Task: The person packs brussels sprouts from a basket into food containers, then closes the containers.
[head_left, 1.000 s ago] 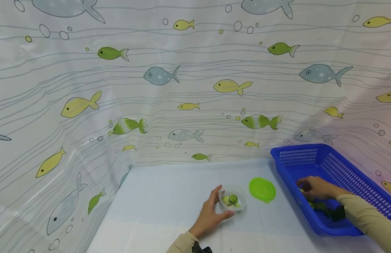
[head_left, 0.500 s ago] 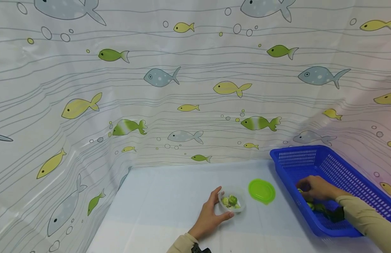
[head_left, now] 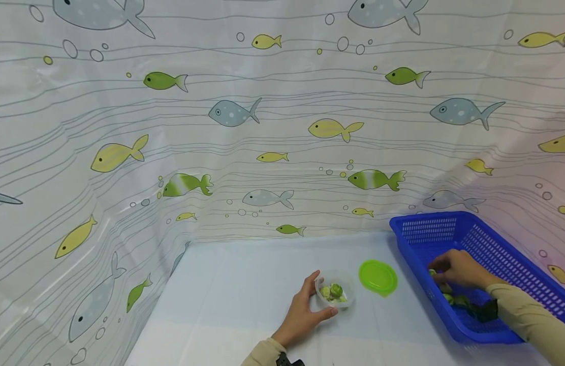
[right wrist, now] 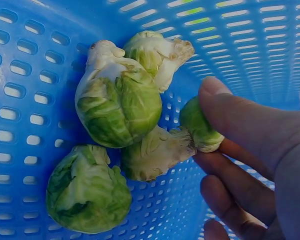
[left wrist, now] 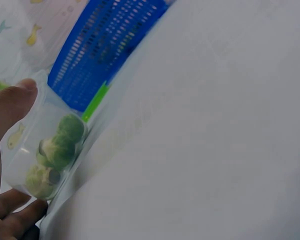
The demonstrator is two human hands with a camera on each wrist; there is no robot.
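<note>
Barely shifted, the right hand (head_left: 461, 268) pinches a small sprout (right wrist: 196, 125), which has yet to leave the blue basket (head_left: 493, 254); the left hand (head_left: 301, 315) grips a clear tub (head_left: 349, 292) of other sprouts (head_left: 336, 290) on the bench (head_left: 241, 284).

At lower centre the left hand (head_left: 301, 316) holds a clear tub (head_left: 348, 284) of sprouts (head_left: 335, 291) on a white table (head_left: 237, 284), a green lid (head_left: 377, 277) just right of it. At lower right the right hand (head_left: 463, 269) touches a sprout (head_left: 432, 272) in a blue basket (head_left: 416, 267). Fish-print sheeting (head_left: 264, 175) fills the top.
</note>
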